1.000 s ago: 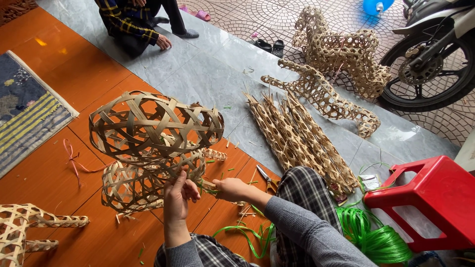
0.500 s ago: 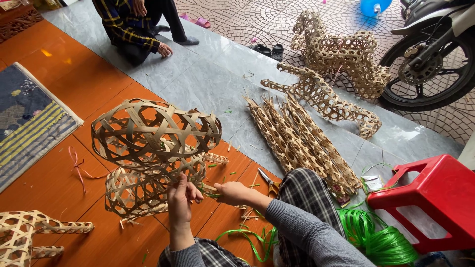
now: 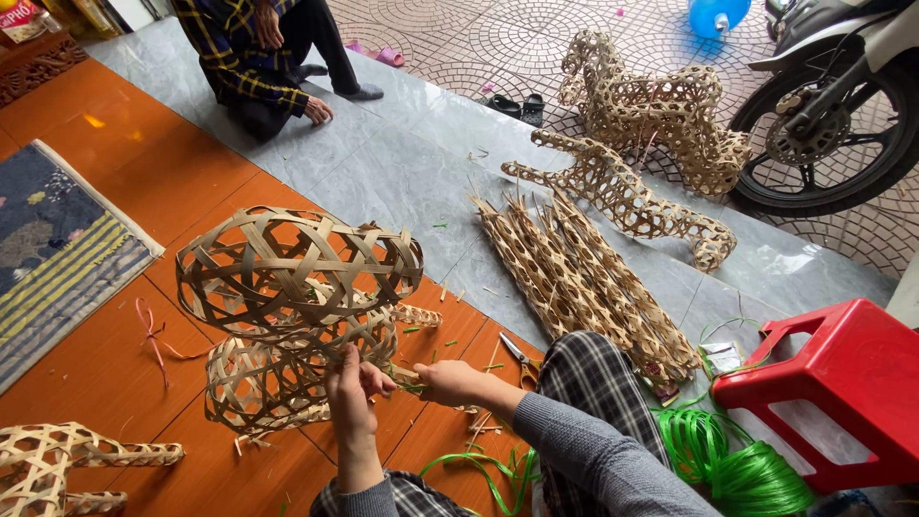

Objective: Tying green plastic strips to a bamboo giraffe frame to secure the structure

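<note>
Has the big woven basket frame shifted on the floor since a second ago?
Cannot tell. The woven frame sits much the same against the orange floor tiles; the view itself swung, since the rug shifted in the picture.

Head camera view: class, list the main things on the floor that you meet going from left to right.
Striped blue-grey rug → pink ribbon scrap → rounded open-weave bamboo frame → bundle of long woven bamboo tubes → coil of green plastic string → red plastic stool.

Orange tiled floor (image 3: 115, 172) beside grey stone slab (image 3: 402, 163); on them striped rug (image 3: 48, 258), woven bamboo frames (image 3: 584, 278), scissors (image 3: 520, 359), green cord (image 3: 737, 469), red stool (image 3: 842, 383).
</note>
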